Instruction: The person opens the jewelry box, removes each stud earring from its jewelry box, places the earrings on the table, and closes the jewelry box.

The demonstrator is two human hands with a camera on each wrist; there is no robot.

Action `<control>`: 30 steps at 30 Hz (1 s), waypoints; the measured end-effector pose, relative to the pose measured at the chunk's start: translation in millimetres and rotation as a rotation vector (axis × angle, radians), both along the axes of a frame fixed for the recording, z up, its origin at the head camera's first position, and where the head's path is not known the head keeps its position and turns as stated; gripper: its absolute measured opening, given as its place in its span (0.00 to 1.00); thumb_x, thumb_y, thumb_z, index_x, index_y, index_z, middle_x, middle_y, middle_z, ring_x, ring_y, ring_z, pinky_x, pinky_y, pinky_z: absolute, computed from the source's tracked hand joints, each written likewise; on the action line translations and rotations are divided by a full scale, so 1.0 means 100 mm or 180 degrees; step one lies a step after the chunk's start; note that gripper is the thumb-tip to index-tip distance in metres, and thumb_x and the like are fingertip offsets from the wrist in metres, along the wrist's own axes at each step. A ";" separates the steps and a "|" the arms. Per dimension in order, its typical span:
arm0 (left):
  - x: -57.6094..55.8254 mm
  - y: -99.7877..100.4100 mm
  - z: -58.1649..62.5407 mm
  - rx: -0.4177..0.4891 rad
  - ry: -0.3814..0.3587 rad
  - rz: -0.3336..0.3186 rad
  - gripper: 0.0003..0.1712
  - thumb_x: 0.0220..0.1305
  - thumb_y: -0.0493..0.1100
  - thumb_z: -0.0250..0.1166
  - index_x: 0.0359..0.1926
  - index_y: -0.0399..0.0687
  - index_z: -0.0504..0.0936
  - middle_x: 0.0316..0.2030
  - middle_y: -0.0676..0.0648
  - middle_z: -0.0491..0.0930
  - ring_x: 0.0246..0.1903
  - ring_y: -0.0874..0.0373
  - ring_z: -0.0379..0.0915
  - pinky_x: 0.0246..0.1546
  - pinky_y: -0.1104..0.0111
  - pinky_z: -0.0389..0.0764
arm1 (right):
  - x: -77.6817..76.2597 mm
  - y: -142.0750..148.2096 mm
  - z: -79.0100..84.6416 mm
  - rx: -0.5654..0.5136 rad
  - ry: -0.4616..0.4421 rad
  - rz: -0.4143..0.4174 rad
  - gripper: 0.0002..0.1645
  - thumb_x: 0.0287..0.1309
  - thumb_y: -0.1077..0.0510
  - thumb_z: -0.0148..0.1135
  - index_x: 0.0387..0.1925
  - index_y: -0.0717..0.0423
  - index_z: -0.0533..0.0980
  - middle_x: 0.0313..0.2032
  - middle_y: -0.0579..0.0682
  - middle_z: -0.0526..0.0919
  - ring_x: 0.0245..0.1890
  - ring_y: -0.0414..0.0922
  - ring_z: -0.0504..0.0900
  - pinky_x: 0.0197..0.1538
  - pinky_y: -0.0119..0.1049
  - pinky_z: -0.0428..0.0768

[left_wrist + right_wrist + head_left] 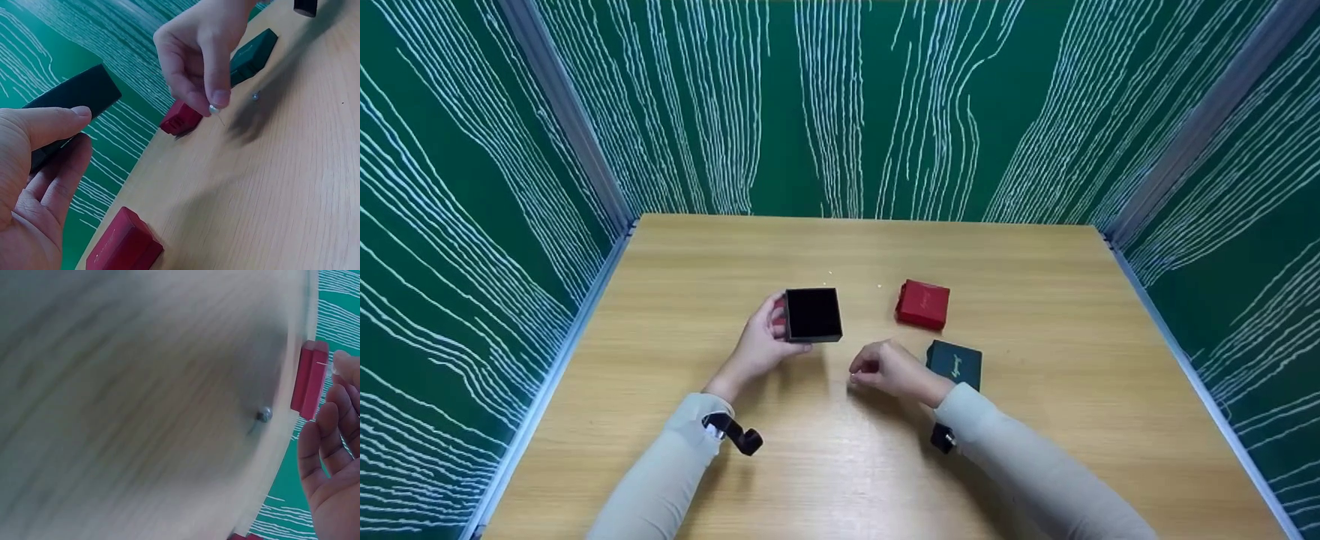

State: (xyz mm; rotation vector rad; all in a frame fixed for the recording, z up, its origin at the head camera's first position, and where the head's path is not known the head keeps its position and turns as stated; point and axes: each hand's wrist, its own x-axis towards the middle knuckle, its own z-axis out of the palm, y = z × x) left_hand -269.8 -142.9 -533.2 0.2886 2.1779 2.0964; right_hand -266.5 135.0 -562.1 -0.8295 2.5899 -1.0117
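Left hand (756, 343) grips black box (814, 313); right hand (894, 369) pinches pearly stud (214, 109); green box's (954, 360) gold lettering (957, 366) is blurred.

The left hand (39, 216) grips a dark box (97, 93); the right hand (211, 42) pinches a pearly stud (214, 109) with a thin pin (221, 120) above the wooden table (292, 169).

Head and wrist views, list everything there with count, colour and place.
Black box: one, black, left hand
Pinched pin: one, whitish, right hand
Loose pin: one, greyish, on table
Red boxes: two, red, on table
Green box: one, dark green, on table
Table: one, light brown, below hands
Walls: three, green with white lines, around table
Posts: two, grey, wall corners
Wrist devices: two, black, at sleeves
Sleeves: two, pale, lower head view
Hands: two, bare, over table
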 end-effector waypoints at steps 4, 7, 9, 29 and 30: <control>-0.01 0.03 0.01 0.0012 0.0007 -0.0028 0.68 0.47 0.19 0.77 0.86 0.35 0.51 0.73 0.28 0.72 0.60 0.34 0.83 0.61 0.57 0.90 | -0.01 -0.02 -0.06 -0.0028 0.0155 0.0160 0.05 0.67 0.60 0.75 0.42 0.56 0.91 0.40 0.50 0.93 0.39 0.42 0.87 0.47 0.34 0.89; -0.02 0.04 0.01 0.0012 0.0008 -0.0028 0.68 0.47 0.19 0.78 0.85 0.35 0.51 0.73 0.28 0.72 0.60 0.34 0.84 0.62 0.58 0.89 | -0.02 -0.05 -0.09 -0.0061 0.0289 0.0275 0.04 0.67 0.60 0.75 0.41 0.57 0.91 0.39 0.52 0.93 0.40 0.44 0.89 0.48 0.37 0.90; -0.02 0.04 0.01 0.0010 0.0011 -0.0018 0.67 0.47 0.18 0.77 0.85 0.34 0.52 0.73 0.28 0.73 0.60 0.34 0.84 0.61 0.58 0.89 | -0.03 -0.06 -0.11 -0.0052 0.0308 0.0318 0.04 0.67 0.60 0.76 0.40 0.56 0.91 0.39 0.52 0.93 0.40 0.44 0.88 0.49 0.38 0.89; 0.00 0.08 0.01 -0.0021 0.0069 -0.0020 0.65 0.47 0.18 0.77 0.84 0.33 0.55 0.71 0.28 0.75 0.58 0.39 0.85 0.61 0.60 0.89 | -0.02 -0.09 -0.17 0.0301 0.0443 0.0411 0.04 0.65 0.56 0.78 0.39 0.51 0.91 0.37 0.47 0.90 0.41 0.41 0.81 0.47 0.37 0.83; 0.00 0.08 0.01 -0.0039 0.0082 -0.0016 0.65 0.47 0.18 0.77 0.84 0.32 0.55 0.71 0.28 0.75 0.58 0.39 0.85 0.61 0.60 0.89 | -0.02 -0.09 -0.15 0.0299 0.0444 0.0405 0.04 0.65 0.56 0.79 0.39 0.51 0.91 0.37 0.47 0.90 0.41 0.41 0.81 0.48 0.37 0.83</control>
